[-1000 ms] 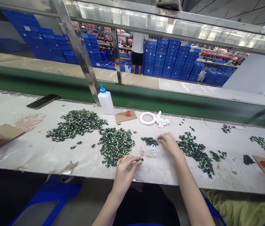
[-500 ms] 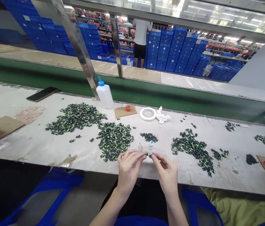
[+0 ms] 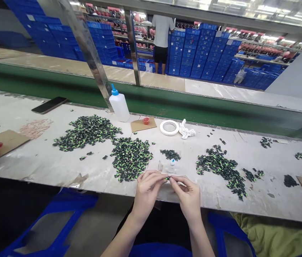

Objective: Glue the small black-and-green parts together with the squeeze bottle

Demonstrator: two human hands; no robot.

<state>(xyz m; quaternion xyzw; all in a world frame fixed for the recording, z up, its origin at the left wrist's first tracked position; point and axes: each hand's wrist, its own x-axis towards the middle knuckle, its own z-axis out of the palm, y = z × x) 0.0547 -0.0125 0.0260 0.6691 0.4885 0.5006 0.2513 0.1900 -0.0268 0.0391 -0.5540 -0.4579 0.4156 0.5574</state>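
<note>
workshop interior: a long off-white worktable (image 3: 43, 167) fronts a dark green horizontal band (image 3: 180, 101) and upright shiny metal posts (image 3: 133, 50). beyond: stacked blue plastic crates (image 3: 191, 53), metal racks of pink goods (image 3: 142, 45). upper right, bright strips of light (image 3: 271, 9); below, grey floor (image 3: 101, 225).

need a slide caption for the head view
Left hand and right hand pinch a small dark part near a pile of black-and-green pieces.
</note>
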